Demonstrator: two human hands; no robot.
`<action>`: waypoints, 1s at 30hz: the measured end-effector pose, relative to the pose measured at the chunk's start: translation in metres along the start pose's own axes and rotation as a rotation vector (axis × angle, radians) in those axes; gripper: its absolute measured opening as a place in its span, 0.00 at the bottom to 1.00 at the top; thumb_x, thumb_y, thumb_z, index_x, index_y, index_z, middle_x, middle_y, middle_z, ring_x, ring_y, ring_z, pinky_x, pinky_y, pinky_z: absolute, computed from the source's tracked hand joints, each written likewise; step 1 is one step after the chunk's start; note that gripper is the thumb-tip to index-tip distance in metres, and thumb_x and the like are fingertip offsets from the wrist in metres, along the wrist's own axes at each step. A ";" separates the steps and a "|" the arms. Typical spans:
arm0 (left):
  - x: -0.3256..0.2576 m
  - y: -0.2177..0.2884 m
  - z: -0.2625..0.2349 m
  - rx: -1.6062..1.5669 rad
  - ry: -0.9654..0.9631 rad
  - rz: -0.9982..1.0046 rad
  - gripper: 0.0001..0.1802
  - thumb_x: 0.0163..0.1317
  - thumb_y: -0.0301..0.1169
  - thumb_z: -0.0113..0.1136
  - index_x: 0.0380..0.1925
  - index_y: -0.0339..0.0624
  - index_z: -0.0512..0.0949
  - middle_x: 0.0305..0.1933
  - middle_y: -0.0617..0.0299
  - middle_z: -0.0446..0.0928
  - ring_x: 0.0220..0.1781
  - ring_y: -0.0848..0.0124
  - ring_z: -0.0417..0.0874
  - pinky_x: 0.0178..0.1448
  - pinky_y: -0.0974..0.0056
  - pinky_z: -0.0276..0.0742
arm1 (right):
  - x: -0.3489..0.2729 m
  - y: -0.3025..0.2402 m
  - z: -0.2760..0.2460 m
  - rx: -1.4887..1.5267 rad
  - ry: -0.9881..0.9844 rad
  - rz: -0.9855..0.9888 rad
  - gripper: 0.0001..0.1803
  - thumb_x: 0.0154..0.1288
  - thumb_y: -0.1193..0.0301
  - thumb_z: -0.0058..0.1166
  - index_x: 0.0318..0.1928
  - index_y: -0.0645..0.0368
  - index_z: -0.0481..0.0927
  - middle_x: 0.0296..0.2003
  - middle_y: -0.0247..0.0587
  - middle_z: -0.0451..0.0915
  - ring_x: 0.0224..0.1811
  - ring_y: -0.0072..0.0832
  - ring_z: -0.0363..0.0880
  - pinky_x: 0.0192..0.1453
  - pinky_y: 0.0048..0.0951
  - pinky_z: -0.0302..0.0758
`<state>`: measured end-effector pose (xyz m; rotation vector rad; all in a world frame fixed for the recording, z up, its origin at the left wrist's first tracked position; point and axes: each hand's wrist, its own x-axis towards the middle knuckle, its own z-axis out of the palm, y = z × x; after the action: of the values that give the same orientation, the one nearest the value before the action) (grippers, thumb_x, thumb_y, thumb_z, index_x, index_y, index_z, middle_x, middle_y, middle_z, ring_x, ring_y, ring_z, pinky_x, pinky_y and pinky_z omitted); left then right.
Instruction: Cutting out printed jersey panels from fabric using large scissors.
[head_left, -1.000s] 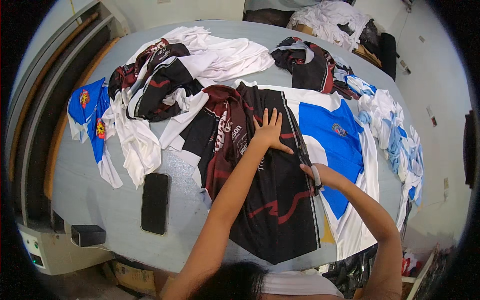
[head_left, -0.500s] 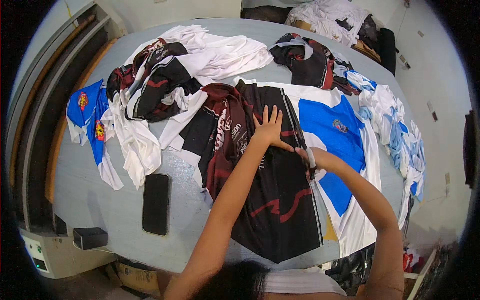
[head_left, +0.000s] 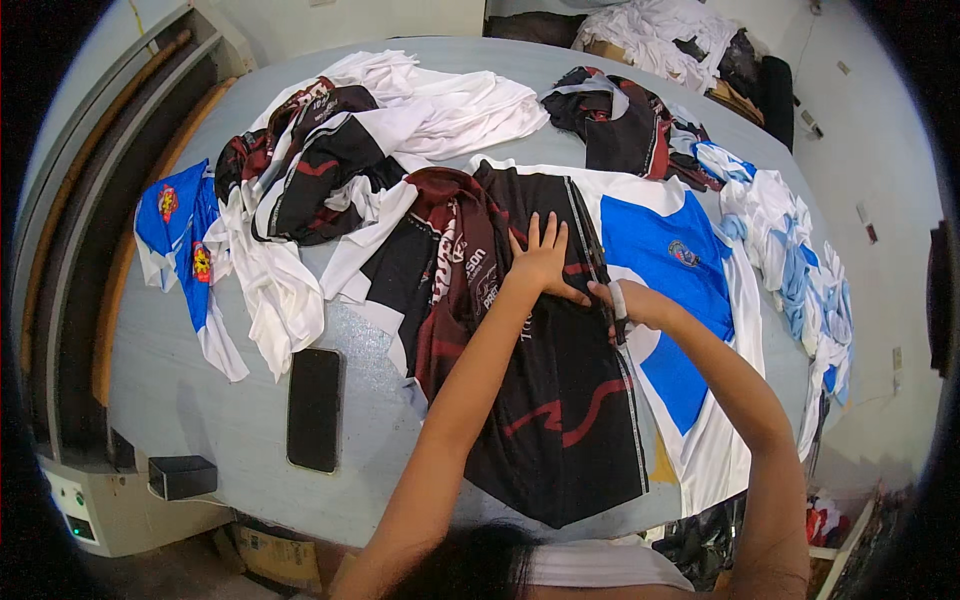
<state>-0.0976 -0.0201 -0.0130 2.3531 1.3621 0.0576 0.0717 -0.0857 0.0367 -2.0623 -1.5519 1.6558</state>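
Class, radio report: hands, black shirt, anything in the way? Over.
Left hand spread flat on black shirt. Right hand holds scissors at shirt's edge. Blue-and-white shirt lies close alongside.

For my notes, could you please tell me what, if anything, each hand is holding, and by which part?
The right hand holds what look like scissors by the handles; the left hand lies on the black shirt, holding nothing.

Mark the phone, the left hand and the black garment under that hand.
Phone (head_left: 315, 410): head view, middle of its dark face.
Left hand (head_left: 542, 265): head view, back of the hand.
Black garment (head_left: 563, 362): head view, black cloth below the hand.
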 end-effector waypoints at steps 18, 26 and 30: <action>-0.002 -0.001 0.000 -0.016 0.019 0.023 0.80 0.17 0.71 0.66 0.68 0.39 0.40 0.74 0.49 0.31 0.74 0.48 0.27 0.66 0.29 0.30 | 0.048 -0.016 -0.033 0.184 -0.126 -0.082 0.30 0.62 0.42 0.44 0.26 0.60 0.73 0.18 0.39 0.74 0.17 0.29 0.77 0.22 0.29 0.77; -0.004 -0.008 -0.010 -0.027 -0.124 -0.002 0.81 0.19 0.71 0.67 0.69 0.43 0.33 0.74 0.52 0.27 0.74 0.49 0.24 0.65 0.27 0.32 | 0.047 0.035 -0.017 0.254 -0.037 -0.293 0.29 0.61 0.40 0.44 0.28 0.56 0.74 0.14 0.35 0.69 0.14 0.25 0.71 0.16 0.26 0.70; -0.009 -0.021 -0.018 -0.051 -0.131 -0.017 0.80 0.19 0.70 0.68 0.69 0.52 0.33 0.74 0.52 0.26 0.73 0.48 0.23 0.65 0.28 0.36 | -0.016 0.091 0.006 0.187 -0.038 -0.303 0.33 0.62 0.41 0.43 0.16 0.57 0.70 0.13 0.34 0.70 0.13 0.24 0.68 0.19 0.28 0.66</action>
<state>-0.1240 -0.0123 -0.0036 2.2607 1.3019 -0.0645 0.1265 -0.1444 -0.0094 -1.6230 -1.5604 1.6613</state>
